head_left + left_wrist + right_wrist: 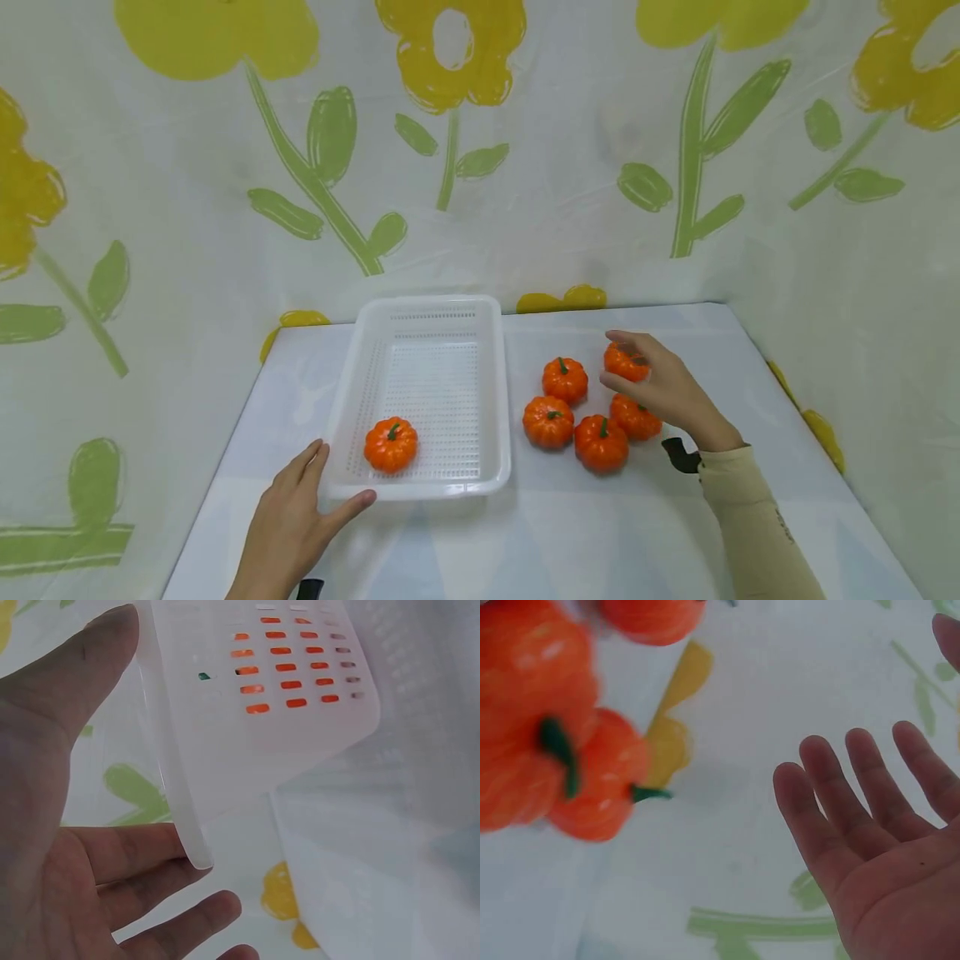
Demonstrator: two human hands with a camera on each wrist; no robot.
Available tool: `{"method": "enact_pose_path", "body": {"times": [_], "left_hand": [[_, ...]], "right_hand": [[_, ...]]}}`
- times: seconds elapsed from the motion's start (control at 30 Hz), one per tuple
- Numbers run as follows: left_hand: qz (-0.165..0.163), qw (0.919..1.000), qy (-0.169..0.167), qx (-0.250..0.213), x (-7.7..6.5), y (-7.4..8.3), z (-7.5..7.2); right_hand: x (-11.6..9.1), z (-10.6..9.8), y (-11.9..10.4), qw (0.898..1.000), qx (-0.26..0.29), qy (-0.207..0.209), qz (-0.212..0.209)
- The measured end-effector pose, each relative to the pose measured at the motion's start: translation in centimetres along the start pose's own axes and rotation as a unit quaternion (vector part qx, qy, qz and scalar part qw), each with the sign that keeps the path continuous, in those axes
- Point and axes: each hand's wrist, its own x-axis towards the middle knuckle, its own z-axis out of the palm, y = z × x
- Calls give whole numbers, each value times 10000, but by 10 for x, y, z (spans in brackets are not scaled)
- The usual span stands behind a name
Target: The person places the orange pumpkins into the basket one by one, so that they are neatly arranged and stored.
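Note:
A white perforated plastic basket (497, 400) stands on the table with one small orange pumpkin (391, 445) near its front left corner. My left hand (292, 517) spans that corner, its thumb and fingertips at the rim; in the left wrist view the rim (161, 750) lies between them. Over the pumpkins right of the basket hovers my right hand (667, 387), fingers spread. It partly covers the far pumpkin (621, 360) and the one nearer, a pumpkin (633, 419). Its palm and fingers (825, 795) hold nothing in the right wrist view, apart from the blurred pumpkins (525, 720).
Other pumpkins rest between basket and right hand: a back one (564, 381), a left one (548, 422) and a front one (602, 445). A pale table (450, 558) meets flower-printed cloth walls (555, 208) behind and at both sides.

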Motion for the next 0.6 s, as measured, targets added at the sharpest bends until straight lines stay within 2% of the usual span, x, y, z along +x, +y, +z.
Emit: {"method": "enact_pose_path", "body": {"times": [0.33, 0.6], "left_hand": [[100, 9999, -19, 21, 1, -2, -2], [47, 10000, -8, -43, -1, -1, -1]], "right_hand": [[-31, -7, 52, 9992, -87, 16, 396], [-42, -5, 74, 9979, -205, -370, 492]]}}
